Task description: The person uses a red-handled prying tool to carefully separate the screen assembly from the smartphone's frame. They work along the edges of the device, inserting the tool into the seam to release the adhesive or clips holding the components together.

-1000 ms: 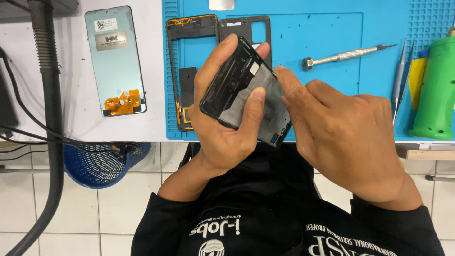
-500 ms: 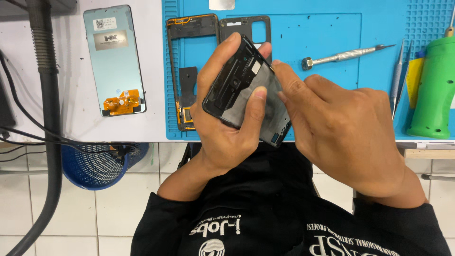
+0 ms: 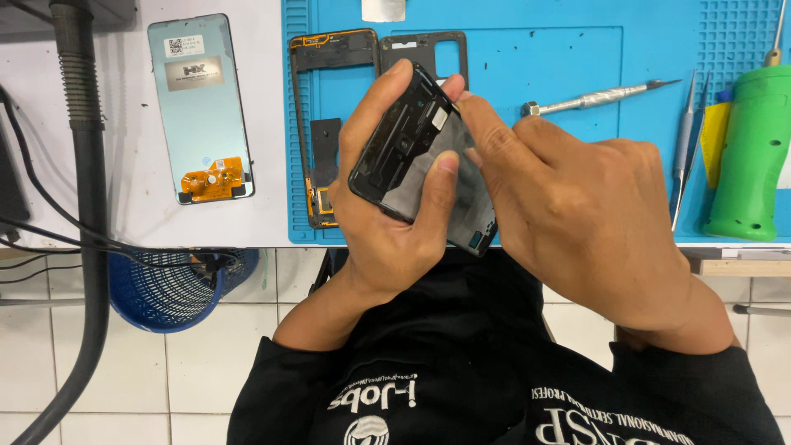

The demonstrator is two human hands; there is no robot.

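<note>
The black phone body (image 3: 416, 156) is held tilted above the near edge of the blue mat (image 3: 535, 58), gripped around its sides by the left hand (image 3: 395, 222). Its upper right edge is pinched by the right hand (image 3: 577, 206). Open mat is left beyond, towards the screwdriver (image 3: 593, 97). Compared with a second ago, the right fingertips are found higher along that edge.

Replacement screen (image 3: 200, 107) face-down on white bench (image 3: 264, 124), left: pale blue, two small labels on top, orange flex below.
</note>
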